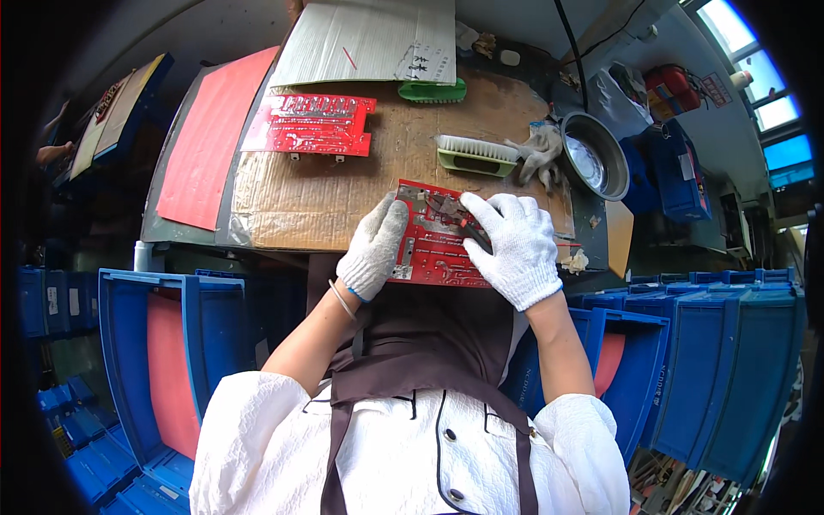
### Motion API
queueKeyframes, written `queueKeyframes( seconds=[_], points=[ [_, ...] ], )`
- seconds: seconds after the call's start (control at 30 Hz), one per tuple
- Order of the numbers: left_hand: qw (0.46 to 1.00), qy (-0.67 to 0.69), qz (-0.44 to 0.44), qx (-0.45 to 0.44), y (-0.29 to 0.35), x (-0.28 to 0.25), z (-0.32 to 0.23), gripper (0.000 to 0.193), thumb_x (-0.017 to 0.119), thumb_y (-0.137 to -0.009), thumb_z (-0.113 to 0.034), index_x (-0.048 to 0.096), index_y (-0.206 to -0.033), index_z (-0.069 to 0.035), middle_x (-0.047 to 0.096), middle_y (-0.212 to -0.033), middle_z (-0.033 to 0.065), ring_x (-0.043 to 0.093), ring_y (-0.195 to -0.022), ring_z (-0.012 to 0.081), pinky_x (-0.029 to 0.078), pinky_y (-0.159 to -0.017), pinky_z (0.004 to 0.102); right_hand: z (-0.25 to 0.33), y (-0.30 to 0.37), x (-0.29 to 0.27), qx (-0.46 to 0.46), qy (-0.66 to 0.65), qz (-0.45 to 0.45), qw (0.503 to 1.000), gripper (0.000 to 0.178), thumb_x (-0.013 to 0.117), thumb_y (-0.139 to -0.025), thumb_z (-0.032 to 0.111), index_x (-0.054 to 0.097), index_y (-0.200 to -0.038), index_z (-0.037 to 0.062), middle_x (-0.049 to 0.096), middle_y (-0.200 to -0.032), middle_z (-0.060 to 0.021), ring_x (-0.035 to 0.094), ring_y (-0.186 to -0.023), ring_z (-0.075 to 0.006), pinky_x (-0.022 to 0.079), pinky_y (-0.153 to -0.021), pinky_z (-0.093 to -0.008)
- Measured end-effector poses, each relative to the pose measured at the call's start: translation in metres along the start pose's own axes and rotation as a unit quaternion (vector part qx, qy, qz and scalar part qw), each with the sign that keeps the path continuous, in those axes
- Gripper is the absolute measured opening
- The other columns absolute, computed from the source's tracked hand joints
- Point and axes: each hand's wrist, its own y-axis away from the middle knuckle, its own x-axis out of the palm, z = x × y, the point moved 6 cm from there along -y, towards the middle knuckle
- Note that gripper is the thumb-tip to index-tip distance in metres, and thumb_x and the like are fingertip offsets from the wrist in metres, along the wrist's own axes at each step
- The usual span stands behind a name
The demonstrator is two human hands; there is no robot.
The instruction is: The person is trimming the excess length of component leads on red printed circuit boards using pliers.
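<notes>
Both of my hands wear white knit gloves. My left hand (375,247) grips the left edge of a red circuit board (433,268) at the table's front edge, above my lap. In my right hand (520,247) is a pair of side cutters (448,207) with dark jaws and red-and-black handles. Its jaws lie over the upper part of the board; whether they are closed on anything is too small to tell. A second red circuit board (319,129), solder side up, rests farther back on the left. Past my right hand lies a green brush (477,156) with its white bristles up.
Grey work gloves (541,156) and a metal bowl (596,156) sit at the right. A white corrugated sheet (360,39) at the back overlaps another green brush (433,91). Pink foam (215,142) lies left. Blue crates (193,343) flank me. Another person's hand (55,153) shows far left.
</notes>
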Motion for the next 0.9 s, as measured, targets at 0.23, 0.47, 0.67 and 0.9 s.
queueKeyframes(
  seconds=[0.23, 0.47, 0.67, 0.9],
  points=[
    [1.0, 0.021, 0.017, -0.013, 0.008, 0.01, -0.017, 0.058, 0.057, -0.109, -0.039, 0.05, -0.15, 0.002, 0.066, -0.133, 0.0121, 0.064, -0.116, 0.0148, 0.054, -0.099, 0.0309, -0.003, -0.006, -0.004, -0.031, 0.021, -0.029, 0.999, 0.061, 0.081, -0.077, 0.026, 0.064, -0.136, 0.0223, 0.06, -0.114, -0.0051, 0.056, -0.111, -0.0279, 0.044, -0.096, -0.0453],
    [1.0, -0.003, 0.016, 0.01, 0.01, 0.01, -0.021, 0.061, 0.055, -0.109, -0.042, 0.051, -0.145, 0.006, 0.068, -0.127, 0.0125, 0.063, -0.113, 0.0129, 0.053, -0.098, 0.0292, -0.013, -0.024, -0.003, -0.118, 0.03, -0.048, 0.991, 0.064, 0.084, -0.072, 0.021, 0.066, -0.133, 0.0246, 0.062, -0.114, -0.0015, 0.058, -0.109, -0.0261, 0.044, -0.097, -0.0447],
    [1.0, -0.018, 0.024, 0.009, 0.002, 0.001, 0.0, 0.065, 0.055, -0.109, -0.042, 0.046, -0.149, 0.008, 0.067, -0.13, 0.0136, 0.06, -0.115, 0.0134, 0.051, -0.1, 0.0296, -0.013, -0.03, -0.004, -0.174, 0.061, -0.073, 0.98, 0.064, 0.083, -0.069, 0.019, 0.068, -0.131, 0.0251, 0.063, -0.109, 0.0009, 0.06, -0.103, -0.0238, 0.046, -0.091, -0.0421],
    [1.0, -0.011, 0.01, 0.008, 0.005, 0.001, -0.003, 0.059, 0.057, -0.109, -0.039, 0.05, -0.148, 0.005, 0.068, -0.128, 0.0115, 0.063, -0.112, 0.0124, 0.053, -0.097, 0.0287, -0.011, -0.022, 0.003, -0.182, 0.058, -0.117, 0.975, 0.064, 0.083, -0.067, 0.017, 0.069, -0.129, 0.0223, 0.064, -0.108, 0.0006, 0.062, -0.098, -0.0235, 0.047, -0.086, -0.0412]
  ],
)
